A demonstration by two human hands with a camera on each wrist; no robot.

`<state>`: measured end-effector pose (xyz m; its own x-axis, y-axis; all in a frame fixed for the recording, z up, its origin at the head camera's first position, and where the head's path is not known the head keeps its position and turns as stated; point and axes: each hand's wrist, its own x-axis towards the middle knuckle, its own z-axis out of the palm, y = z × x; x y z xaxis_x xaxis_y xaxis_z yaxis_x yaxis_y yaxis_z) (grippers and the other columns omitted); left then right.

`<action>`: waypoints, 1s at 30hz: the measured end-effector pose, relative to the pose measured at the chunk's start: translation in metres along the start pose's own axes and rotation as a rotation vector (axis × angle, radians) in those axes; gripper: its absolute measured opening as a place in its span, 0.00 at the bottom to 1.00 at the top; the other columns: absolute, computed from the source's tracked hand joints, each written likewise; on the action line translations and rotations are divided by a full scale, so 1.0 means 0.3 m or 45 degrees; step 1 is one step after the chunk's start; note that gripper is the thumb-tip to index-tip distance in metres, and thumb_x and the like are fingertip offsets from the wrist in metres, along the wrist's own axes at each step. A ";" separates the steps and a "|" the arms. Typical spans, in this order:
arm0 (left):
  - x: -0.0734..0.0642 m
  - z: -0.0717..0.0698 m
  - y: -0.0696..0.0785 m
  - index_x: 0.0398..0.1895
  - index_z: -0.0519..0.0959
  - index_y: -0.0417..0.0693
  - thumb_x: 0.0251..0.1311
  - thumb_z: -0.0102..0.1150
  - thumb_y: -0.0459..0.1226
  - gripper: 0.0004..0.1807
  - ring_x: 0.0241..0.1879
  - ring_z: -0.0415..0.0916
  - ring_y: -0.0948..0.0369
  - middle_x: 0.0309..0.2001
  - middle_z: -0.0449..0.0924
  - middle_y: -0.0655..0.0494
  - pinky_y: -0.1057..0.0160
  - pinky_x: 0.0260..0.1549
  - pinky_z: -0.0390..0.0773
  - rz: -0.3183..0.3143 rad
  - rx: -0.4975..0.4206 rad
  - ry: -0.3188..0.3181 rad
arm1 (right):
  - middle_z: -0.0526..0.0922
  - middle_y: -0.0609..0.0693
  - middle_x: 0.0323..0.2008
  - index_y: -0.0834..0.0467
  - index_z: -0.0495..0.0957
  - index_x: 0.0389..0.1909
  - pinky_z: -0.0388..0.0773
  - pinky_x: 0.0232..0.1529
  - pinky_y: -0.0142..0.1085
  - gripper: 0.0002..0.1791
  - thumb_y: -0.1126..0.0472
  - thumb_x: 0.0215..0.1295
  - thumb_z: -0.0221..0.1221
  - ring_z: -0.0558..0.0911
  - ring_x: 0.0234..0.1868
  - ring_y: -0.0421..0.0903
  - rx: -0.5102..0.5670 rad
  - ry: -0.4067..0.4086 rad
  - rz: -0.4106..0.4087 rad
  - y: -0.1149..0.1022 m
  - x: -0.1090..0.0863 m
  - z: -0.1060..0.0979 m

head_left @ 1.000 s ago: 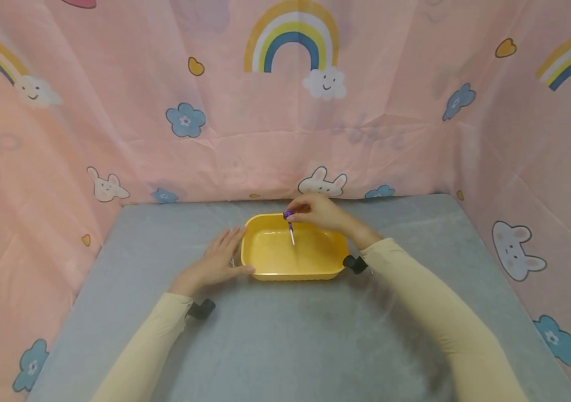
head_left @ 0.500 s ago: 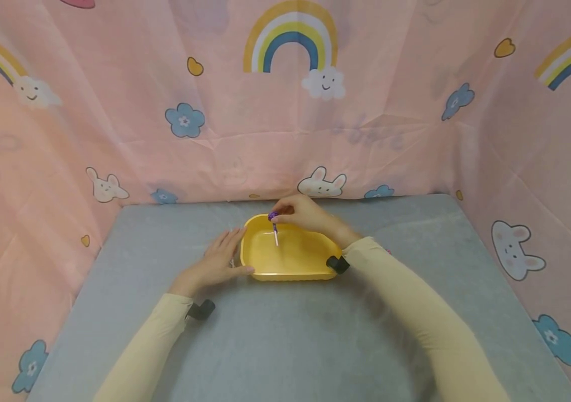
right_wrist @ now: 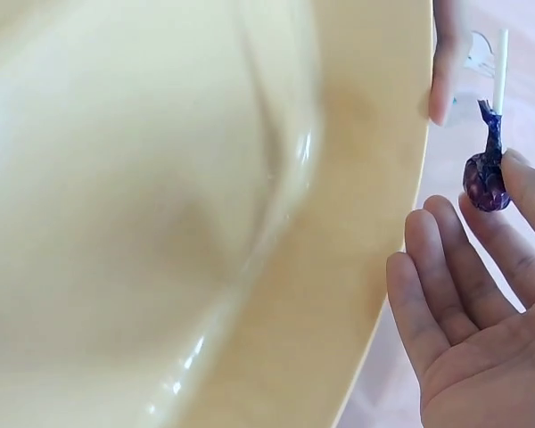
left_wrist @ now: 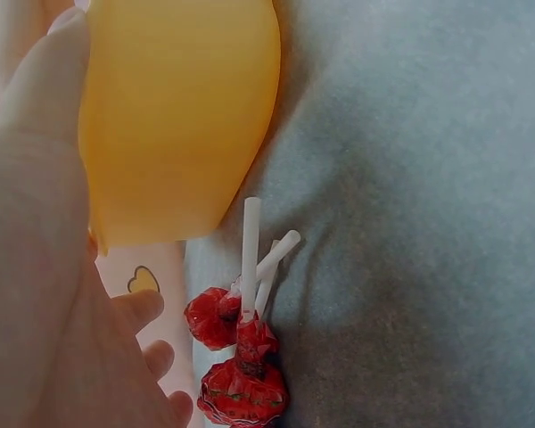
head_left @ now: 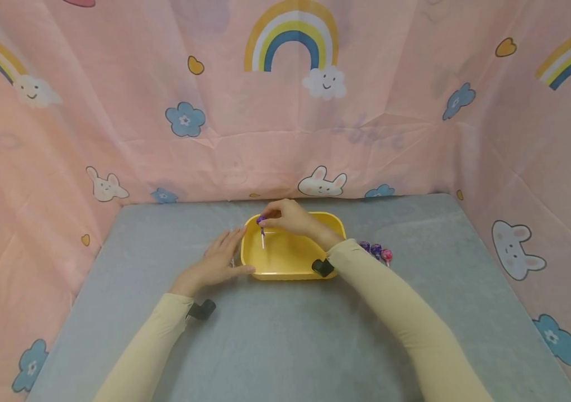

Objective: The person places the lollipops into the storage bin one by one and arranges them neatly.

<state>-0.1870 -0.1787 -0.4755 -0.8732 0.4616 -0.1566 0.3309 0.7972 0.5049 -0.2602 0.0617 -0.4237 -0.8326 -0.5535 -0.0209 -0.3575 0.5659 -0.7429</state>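
Observation:
My right hand [head_left: 291, 219] pinches a purple-wrapped lollipop [head_left: 261, 220] by its candy end, over the left part of a yellow tub [head_left: 293, 277]. Its white stick points down toward the tub floor. In the right wrist view the lollipop [right_wrist: 487, 183] sits between thumb and index finger, with the other fingers spread near the tub's rim [right_wrist: 421, 178]. My left hand [head_left: 213, 263] rests with extended fingers against the tub's left end. Under that hand, in the left wrist view, red-wrapped lollipops [left_wrist: 242, 392] with white sticks lie on the grey cloth beside the tub wall [left_wrist: 174, 125].
To the right of the tub, purple lollipops [head_left: 376, 249] and a pink lollipop [head_left: 387, 255] lie on the grey cloth [head_left: 275, 346], partly behind my right sleeve [head_left: 396, 312]. A pink printed curtain [head_left: 245, 156] closes off the back and sides.
My right hand has carried the purple lollipop leftward across the tub. Lollipops on the right have come out from behind the sleeve. The left hand stays put.

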 end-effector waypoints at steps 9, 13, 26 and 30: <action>-0.001 0.002 0.000 0.81 0.36 0.58 0.58 0.59 0.65 0.58 0.80 0.33 0.39 0.81 0.40 0.46 0.28 0.72 0.43 0.006 -0.019 0.010 | 0.87 0.50 0.47 0.56 0.84 0.48 0.81 0.56 0.37 0.14 0.53 0.68 0.62 0.83 0.49 0.46 0.035 0.016 0.060 0.005 0.022 0.036; 0.003 0.007 -0.005 0.81 0.36 0.59 0.58 0.59 0.64 0.58 0.80 0.33 0.40 0.81 0.40 0.46 0.28 0.72 0.42 0.005 -0.022 0.015 | 0.87 0.49 0.46 0.55 0.84 0.47 0.81 0.56 0.39 0.13 0.52 0.67 0.63 0.83 0.49 0.46 0.036 0.016 0.069 0.015 0.034 0.047; 0.014 0.021 -0.027 0.80 0.35 0.65 0.57 0.60 0.65 0.58 0.81 0.30 0.45 0.82 0.39 0.53 0.31 0.73 0.41 -0.028 -0.047 0.002 | 0.88 0.48 0.46 0.53 0.84 0.46 0.80 0.54 0.39 0.13 0.51 0.67 0.63 0.82 0.46 0.45 0.007 -0.015 0.105 0.031 0.058 0.065; 0.009 0.016 -0.019 0.81 0.36 0.61 0.58 0.61 0.62 0.58 0.80 0.31 0.43 0.82 0.40 0.50 0.30 0.73 0.41 -0.015 -0.045 0.006 | 0.88 0.48 0.46 0.53 0.84 0.47 0.80 0.56 0.40 0.14 0.50 0.67 0.63 0.83 0.49 0.46 0.025 0.001 0.097 0.027 0.059 0.060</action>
<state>-0.1896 -0.1801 -0.4830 -0.8785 0.4505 -0.1590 0.3079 0.7885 0.5324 -0.2702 0.0455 -0.4423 -0.8573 -0.5089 -0.0777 -0.2846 0.5943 -0.7522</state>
